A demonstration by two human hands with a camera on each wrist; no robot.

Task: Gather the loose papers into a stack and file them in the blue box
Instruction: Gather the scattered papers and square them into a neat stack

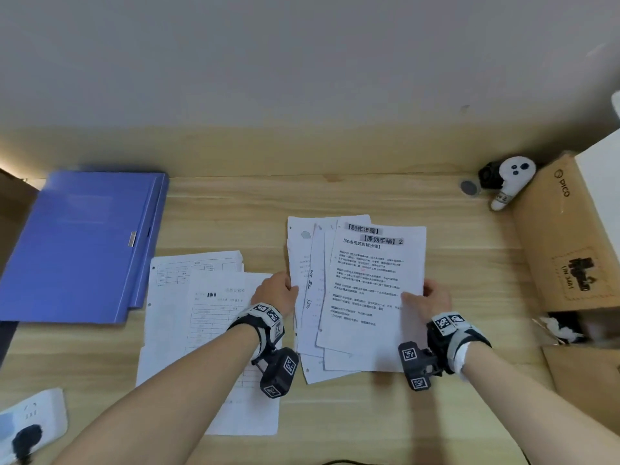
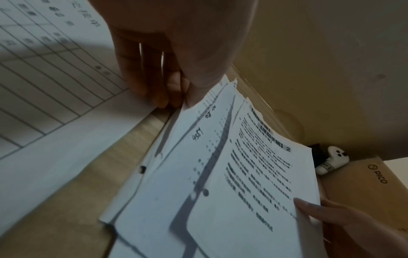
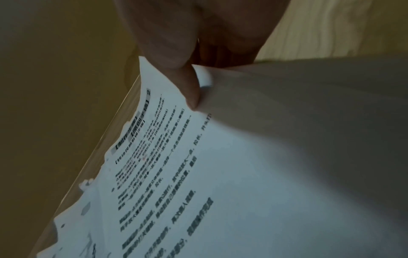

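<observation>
I have my left hand [image 1: 276,292] pinching the left edge of the bundle of papers [image 1: 360,290], thumb on top and fingers [image 2: 152,82] curled beneath, and my right hand [image 1: 431,298] pinching the right edge the same way, thumb [image 3: 176,57] pressed onto the printed top sheet. Between the two grips the bundle is held up off the wooden desk [image 1: 335,196] and is still fanned, the sheets staggered with several left edges and corners showing. I judge it light, thin and floppy: the top sheet bows where my thumb presses, and loose sheets like these would slide over one another, so mid-edge grips on both sides seem right, with a tap of the lower edge on the desk to square them. Both forearms reach forward about level, wrists straight, hands roughly at the bundle's mid-height. To my left, two more sheets [image 1: 201,313] lie flat on the desk, overlapping, partly under my left forearm and not yet gathered. Further left, the blue box [image 1: 77,243] lies closed and flat, its spine toward the papers. A cardboard box [image 1: 563,236] stands at the right.
</observation>
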